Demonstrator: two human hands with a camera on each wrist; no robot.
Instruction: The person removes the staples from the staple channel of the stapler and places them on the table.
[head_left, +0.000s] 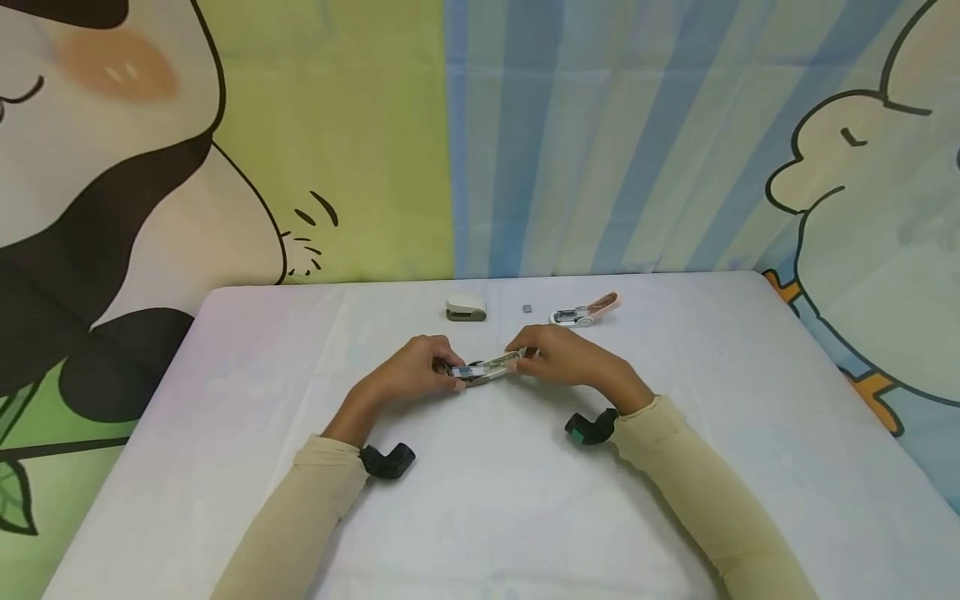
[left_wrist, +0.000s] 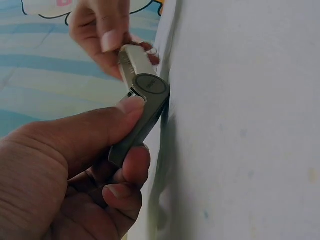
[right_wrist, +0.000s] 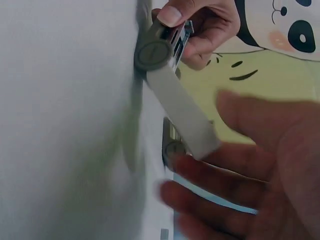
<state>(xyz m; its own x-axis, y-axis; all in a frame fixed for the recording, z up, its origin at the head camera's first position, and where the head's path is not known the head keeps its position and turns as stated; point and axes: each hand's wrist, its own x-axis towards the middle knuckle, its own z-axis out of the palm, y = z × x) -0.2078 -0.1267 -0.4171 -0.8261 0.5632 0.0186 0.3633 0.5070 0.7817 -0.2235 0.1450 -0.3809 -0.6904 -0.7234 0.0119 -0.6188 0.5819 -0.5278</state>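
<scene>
A small stapler (head_left: 483,368), swung open, lies between both hands over the middle of the table. Its grey base (left_wrist: 145,117) is pinched by my left hand (head_left: 416,367), thumb on one side and fingers on the other. The white top arm (right_wrist: 180,110) points toward my right hand (head_left: 573,354). In the right wrist view that hand's fingers are spread and blurred around the arm's end, thumb apart from it; fingertips seem to touch the arm. A metal staple channel shows inside the base.
Behind the hands stand a closed white-and-grey stapler (head_left: 466,308), a small grey staple strip (head_left: 527,308) and an opened white-and-pink stapler (head_left: 585,312). They rest on a white-covered table (head_left: 480,500). A printed cloth (head_left: 360,167) hangs at the back.
</scene>
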